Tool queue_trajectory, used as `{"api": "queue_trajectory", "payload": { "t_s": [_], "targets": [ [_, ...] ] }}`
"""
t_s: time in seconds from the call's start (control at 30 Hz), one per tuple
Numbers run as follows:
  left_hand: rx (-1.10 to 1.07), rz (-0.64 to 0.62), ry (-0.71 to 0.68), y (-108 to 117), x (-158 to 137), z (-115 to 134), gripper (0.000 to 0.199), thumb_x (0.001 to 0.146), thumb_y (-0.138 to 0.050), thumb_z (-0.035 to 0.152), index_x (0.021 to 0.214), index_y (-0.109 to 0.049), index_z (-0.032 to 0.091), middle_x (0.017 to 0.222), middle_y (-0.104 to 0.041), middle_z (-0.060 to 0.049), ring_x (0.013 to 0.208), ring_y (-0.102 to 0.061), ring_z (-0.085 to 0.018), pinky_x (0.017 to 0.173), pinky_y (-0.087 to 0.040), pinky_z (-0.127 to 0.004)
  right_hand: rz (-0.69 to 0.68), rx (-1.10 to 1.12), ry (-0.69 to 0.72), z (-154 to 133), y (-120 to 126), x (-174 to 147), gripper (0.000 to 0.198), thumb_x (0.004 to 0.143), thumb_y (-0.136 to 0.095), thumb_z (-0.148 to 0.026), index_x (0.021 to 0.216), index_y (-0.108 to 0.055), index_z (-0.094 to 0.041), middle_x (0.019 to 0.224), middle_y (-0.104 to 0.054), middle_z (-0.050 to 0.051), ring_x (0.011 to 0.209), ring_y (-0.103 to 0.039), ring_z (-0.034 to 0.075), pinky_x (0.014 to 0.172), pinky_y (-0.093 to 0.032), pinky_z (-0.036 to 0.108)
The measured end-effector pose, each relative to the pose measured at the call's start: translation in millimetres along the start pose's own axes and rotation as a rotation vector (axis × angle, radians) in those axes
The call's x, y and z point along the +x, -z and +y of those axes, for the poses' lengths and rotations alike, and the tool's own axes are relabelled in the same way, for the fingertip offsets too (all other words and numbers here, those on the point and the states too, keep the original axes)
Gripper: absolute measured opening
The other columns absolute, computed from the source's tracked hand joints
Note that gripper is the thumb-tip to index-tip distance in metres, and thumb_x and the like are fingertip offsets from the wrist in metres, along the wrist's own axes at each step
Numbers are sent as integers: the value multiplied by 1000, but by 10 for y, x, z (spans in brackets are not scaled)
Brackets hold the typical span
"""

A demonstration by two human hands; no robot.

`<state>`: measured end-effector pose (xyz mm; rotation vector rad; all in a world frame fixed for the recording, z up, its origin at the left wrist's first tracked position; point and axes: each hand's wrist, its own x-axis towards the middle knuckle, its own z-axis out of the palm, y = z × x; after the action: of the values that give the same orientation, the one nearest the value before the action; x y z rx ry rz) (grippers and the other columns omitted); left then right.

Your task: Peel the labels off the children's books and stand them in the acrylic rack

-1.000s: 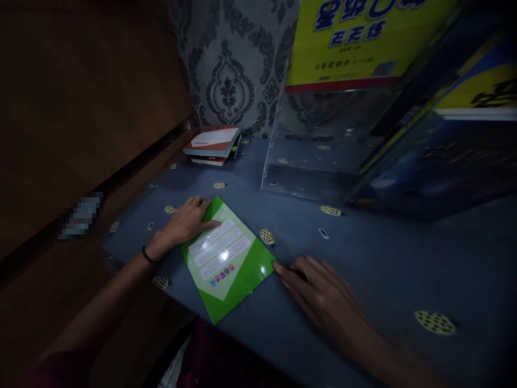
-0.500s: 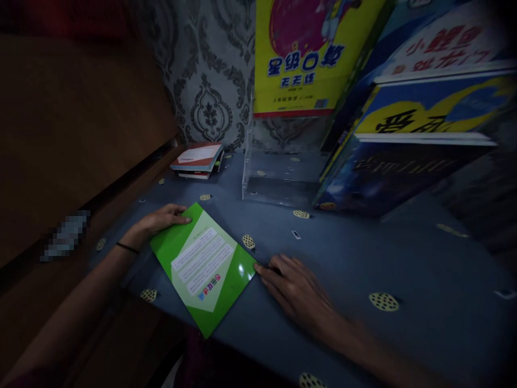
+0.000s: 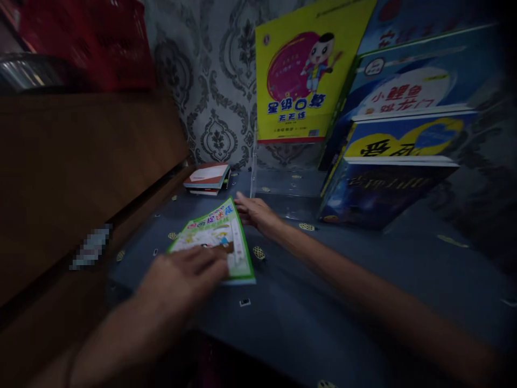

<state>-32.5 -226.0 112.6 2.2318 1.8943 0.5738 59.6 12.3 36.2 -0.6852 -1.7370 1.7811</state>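
A thin book [image 3: 236, 245] with a green-bordered picture cover lies front side up on the table, its title towards the far edge. My left hand [image 3: 183, 275], smeared by motion, rests palm down across the near left part of the cover, fingers stretched out and hiding that part. At the far right corner of the book is my right hand [image 3: 258, 213], fingers extended beside the edge; whether they touch it I cannot tell.
A clear acrylic stand [image 3: 278, 202] holds a yellow workbook [image 3: 294, 75]. Right of it, several books [image 3: 388, 188] lean in a stepped row. A small stack of books [image 3: 208, 177] lies at the back left, near a wooden panel [image 3: 81, 178]. The table [image 3: 323, 307] has a dark patterned cover.
The book has been turned over from its green back to its picture cover. My left hand came nearer and onto it; my right hand moved to its far corner. The view tilted up.
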Motion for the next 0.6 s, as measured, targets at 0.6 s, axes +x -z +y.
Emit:
{"api": "queue_trajectory", "payload": {
  "t_s": [0.6],
  "targets": [
    [350, 116, 302, -928, 98, -1323, 25, 104, -44, 26, 111, -66, 17, 121, -70, -11, 110, -66, -26, 94, -57, -42, 71, -700, 267, 715, -91, 5, 28, 83, -60, -9, 108, -68, -20, 103, -65, 8, 102, -59, 25, 99, -47, 44]
  ]
}}
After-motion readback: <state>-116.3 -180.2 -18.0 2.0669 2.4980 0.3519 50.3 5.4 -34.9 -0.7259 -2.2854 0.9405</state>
